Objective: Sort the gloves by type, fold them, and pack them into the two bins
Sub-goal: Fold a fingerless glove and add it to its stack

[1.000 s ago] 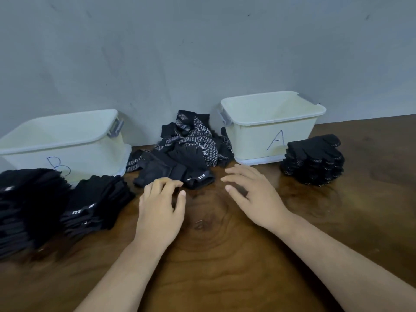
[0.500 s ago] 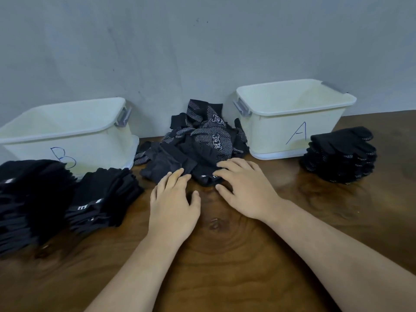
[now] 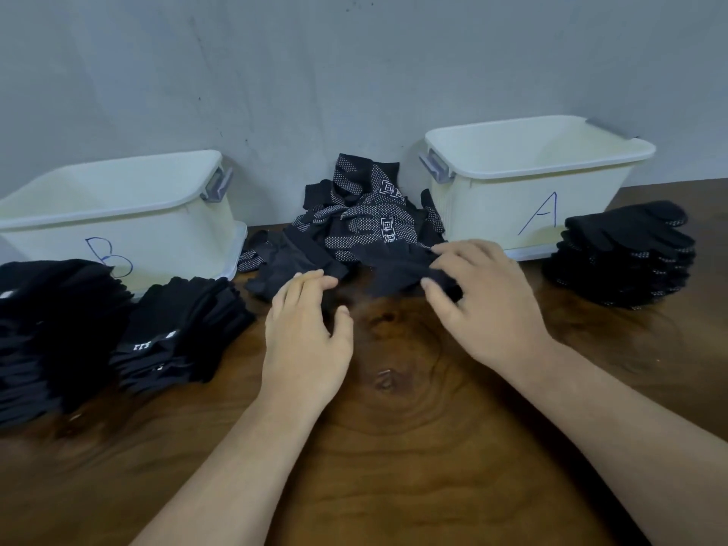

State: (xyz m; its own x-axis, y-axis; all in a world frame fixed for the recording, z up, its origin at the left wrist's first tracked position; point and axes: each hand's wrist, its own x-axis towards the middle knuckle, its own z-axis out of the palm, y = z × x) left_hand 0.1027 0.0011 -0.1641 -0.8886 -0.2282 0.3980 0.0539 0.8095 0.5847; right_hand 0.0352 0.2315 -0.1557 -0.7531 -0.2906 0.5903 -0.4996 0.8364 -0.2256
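Okay, right grip (image 3: pixel 484 305) pinches a dark glove (image 3: pixel 394 267) at the near edge of the pile (image 3: pixel 366 222); left grip (image 3: pixel 303 340), slack and empty, should pin the neighbours so it pulls clear alone.

Wooden table (image 3: pixel 394 474) bears bin B (image 3: pixel 165 238), bin A (image 3: pixel 492 214), loose gloves (image 3: pixel 354 226), folded stacks (image 3: pixel 622 254).

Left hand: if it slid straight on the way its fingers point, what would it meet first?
Most likely the plain dark glove at the near left edge of the loose pile. The left hand has its fingers right at that glove's edge; whether they touch it is unclear from this view.
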